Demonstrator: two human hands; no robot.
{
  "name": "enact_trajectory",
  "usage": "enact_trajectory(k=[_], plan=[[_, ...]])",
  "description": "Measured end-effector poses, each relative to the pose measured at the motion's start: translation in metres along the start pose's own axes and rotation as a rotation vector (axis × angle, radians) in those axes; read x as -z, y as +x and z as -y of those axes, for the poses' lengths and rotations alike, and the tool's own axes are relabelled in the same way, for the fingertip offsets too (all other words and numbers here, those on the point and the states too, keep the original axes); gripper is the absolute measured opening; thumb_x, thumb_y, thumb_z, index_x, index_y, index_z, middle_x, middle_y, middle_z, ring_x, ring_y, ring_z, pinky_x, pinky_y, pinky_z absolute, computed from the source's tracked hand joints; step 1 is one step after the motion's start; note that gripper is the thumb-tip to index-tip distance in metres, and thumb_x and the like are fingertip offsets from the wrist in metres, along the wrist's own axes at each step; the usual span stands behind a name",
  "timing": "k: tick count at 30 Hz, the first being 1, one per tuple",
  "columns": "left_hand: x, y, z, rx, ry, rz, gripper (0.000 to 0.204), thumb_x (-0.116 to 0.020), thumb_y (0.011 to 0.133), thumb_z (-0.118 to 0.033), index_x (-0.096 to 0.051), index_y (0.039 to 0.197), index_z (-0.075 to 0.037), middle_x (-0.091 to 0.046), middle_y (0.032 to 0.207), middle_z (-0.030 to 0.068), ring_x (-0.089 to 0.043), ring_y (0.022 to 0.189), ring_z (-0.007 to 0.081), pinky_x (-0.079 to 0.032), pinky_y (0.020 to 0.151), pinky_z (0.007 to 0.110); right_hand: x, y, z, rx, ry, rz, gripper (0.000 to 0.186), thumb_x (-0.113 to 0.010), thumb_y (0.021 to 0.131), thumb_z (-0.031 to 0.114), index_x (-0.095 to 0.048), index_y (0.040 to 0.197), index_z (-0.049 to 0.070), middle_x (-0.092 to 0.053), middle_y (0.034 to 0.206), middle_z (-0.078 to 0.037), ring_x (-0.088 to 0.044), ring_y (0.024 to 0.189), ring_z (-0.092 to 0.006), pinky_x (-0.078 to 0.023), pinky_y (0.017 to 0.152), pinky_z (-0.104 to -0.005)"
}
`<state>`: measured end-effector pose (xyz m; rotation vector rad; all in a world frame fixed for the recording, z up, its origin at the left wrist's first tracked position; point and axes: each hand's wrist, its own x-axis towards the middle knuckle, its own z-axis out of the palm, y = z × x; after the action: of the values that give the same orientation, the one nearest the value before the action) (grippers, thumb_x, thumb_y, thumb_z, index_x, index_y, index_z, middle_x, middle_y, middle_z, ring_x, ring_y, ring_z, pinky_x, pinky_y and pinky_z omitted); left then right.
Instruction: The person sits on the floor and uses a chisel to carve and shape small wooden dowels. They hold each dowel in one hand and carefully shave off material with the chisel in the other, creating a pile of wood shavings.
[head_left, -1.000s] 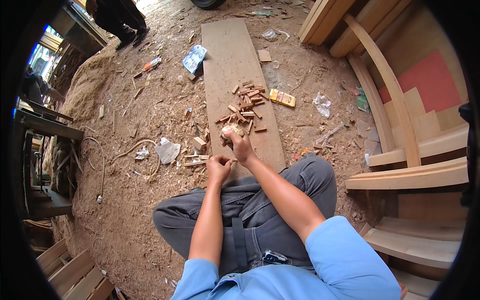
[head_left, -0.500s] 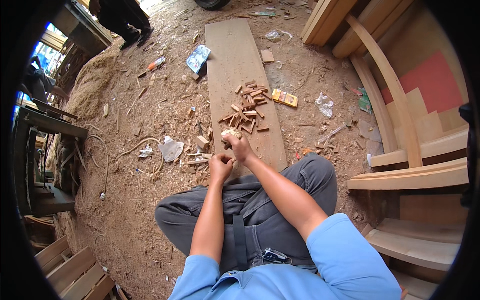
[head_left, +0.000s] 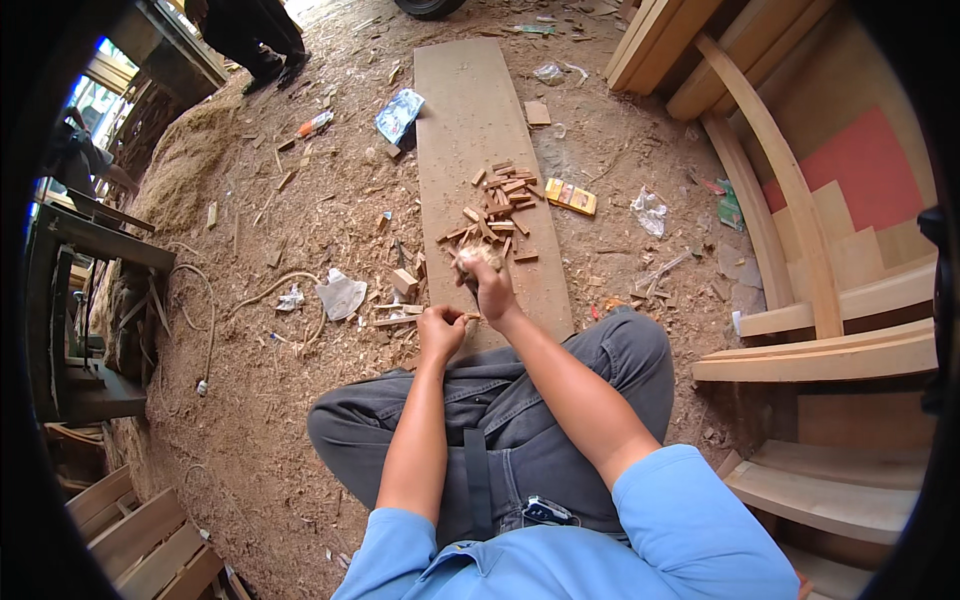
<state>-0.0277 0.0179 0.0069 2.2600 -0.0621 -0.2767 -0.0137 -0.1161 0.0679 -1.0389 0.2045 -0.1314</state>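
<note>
I sit cross-legged before a long board [head_left: 465,90] on the ground, with a loose pile of small brown wood blocks [head_left: 505,195] on it. My right hand [head_left: 490,290] is closed on a pale, rough, rounded object [head_left: 475,255] with a darker lower part, blurred just short of the pile; I cannot make out what it is. Lower and to the left, my left hand [head_left: 440,325] pinches a small wood piece [head_left: 470,316] over the near part of the board.
Sawdust ground [head_left: 230,420] holds scraps, a cord [head_left: 210,330] and a yellow packet [head_left: 570,196]. Wooden frames [head_left: 815,350] line the right, a dark machine stand [head_left: 100,395] the left. A standing person [head_left: 255,45] is at upper left, another person [head_left: 85,160] at the left edge.
My right hand has shifted slightly right, and the pale object in it has risen a little and blurred. My left hand stays low, with its fingers pinched.
</note>
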Motion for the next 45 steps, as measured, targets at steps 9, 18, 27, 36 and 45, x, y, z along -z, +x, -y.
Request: enact_trajectory(k=[9, 18, 27, 36, 45], plan=[[-0.003, 0.003, 0.008, -0.022, 0.015, 0.013, 0.012, -0.078, 0.073, -0.009, -0.075, 0.080, 0.000, -0.072, 0.073, 0.0153, -0.070, 0.065, 0.0216, -0.055, 0.067, 0.034, 0.000, 0.003, -0.008, -0.046, 0.035, -0.067, 0.019, -0.057, 0.089, 0.021, -0.064, 0.081, 0.005, -0.058, 0.071, 0.000, -0.051, 0.065, -0.0111, -0.044, 0.063, -0.0282], [-0.001, 0.001, 0.015, 0.002, -0.038, -0.005, 0.012, -0.078, 0.075, -0.011, -0.075, 0.081, -0.001, -0.072, 0.073, 0.0137, -0.070, 0.066, 0.0207, -0.055, 0.066, 0.032, 0.016, 0.000, 0.012, 0.106, -0.116, -0.205, 0.021, -0.058, 0.090, 0.020, -0.066, 0.091, 0.000, -0.067, 0.083, -0.005, -0.061, 0.074, -0.0149, -0.049, 0.070, -0.0295], [0.041, 0.001, -0.031, -0.143, -0.580, -0.233, 0.011, -0.075, 0.084, -0.007, -0.072, 0.091, 0.001, -0.073, 0.081, 0.0063, -0.068, 0.072, 0.0108, -0.053, 0.069, 0.025, 0.026, -0.036, 0.032, -0.075, -0.735, -0.159, 0.047, -0.071, 0.085, 0.039, -0.067, 0.106, -0.002, -0.069, 0.101, -0.017, -0.066, 0.092, -0.0265, -0.050, 0.082, -0.0368], [0.084, -0.026, -0.086, -0.232, -0.901, -0.275, 0.007, -0.071, 0.088, 0.000, -0.070, 0.095, 0.002, -0.071, 0.086, 0.0059, -0.068, 0.079, 0.0104, -0.057, 0.075, 0.024, 0.036, -0.116, 0.058, 0.076, -0.645, -0.249, 0.029, -0.070, 0.090, 0.028, -0.064, 0.097, 0.000, -0.068, 0.089, -0.009, -0.064, 0.083, -0.0158, -0.050, 0.078, -0.0286], [0.082, -0.022, -0.077, -0.243, -0.763, -0.293, 0.008, -0.072, 0.087, -0.002, -0.071, 0.094, 0.002, -0.072, 0.084, 0.0053, -0.067, 0.075, 0.0090, -0.053, 0.069, 0.021, 0.034, -0.090, 0.073, -0.025, -0.304, -0.363, 0.028, -0.052, 0.097, 0.028, -0.065, 0.091, 0.004, -0.067, 0.088, -0.007, -0.062, 0.085, -0.0155, -0.046, 0.081, -0.0298]])
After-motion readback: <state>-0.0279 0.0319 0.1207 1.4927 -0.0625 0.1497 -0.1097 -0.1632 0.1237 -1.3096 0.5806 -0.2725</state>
